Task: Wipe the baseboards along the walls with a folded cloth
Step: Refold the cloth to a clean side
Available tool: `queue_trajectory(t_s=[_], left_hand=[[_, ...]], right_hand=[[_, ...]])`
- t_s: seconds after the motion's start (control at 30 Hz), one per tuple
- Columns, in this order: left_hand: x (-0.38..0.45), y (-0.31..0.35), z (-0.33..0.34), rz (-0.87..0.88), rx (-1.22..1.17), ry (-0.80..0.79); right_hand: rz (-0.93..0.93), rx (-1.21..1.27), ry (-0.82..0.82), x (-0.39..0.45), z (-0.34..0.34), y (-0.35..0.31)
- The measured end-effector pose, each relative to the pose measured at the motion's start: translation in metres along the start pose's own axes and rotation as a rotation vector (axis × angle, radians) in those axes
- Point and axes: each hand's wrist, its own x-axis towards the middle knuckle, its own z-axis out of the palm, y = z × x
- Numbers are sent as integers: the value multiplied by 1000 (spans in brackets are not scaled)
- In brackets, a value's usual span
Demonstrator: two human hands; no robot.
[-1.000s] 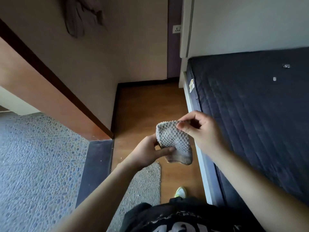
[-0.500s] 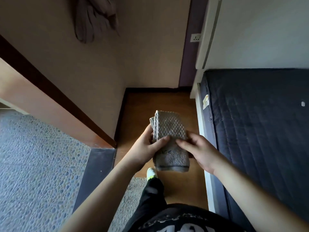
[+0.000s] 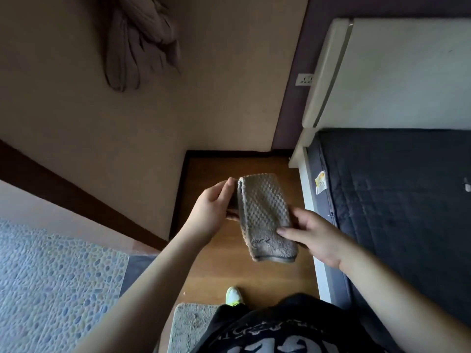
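Both hands hold a folded grey cloth [image 3: 265, 215] above the wood floor [image 3: 229, 266]. Left hand [image 3: 211, 212] grips its left edge, right hand [image 3: 316, 240] pinches its lower right side. Dark baseboard [image 3: 229, 153] is well beyond, untouched.

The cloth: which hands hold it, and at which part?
Both hands hold the folded grey cloth. The left hand grips its upper left edge; the right hand pinches its lower right side.

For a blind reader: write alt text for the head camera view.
Two bare hands, left hand and right hand, hold a folded grey waffle-textured cloth above a brown wooden floor. Dark baseboard lines the beige walls ahead; a dark quilted mattress lies to the right.
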Motion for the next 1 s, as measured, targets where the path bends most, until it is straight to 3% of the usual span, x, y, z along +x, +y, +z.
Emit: queue_trajectory(t_s=[0.27, 0.43, 0.5, 0.67, 0.83, 1.0], left_hand=[[74, 19, 21, -115, -71, 80], [130, 30, 40, -211, -378, -106], [151, 28, 48, -217, -386, -218], [190, 33, 71, -258, -261, -278], [215, 38, 83, -164, -161, -79], [230, 45, 65, -58, 45, -39]], right_hand=[[-30, -34, -21, 53, -31, -35], [-2, 124, 16, 97, -73, -52], [20, 238, 18, 115, -93, -61], [3, 312, -44, 154, -141, -85], [-19, 54, -113, 183, -172, -108], [-74, -182, -132, 212, -175, -122]])
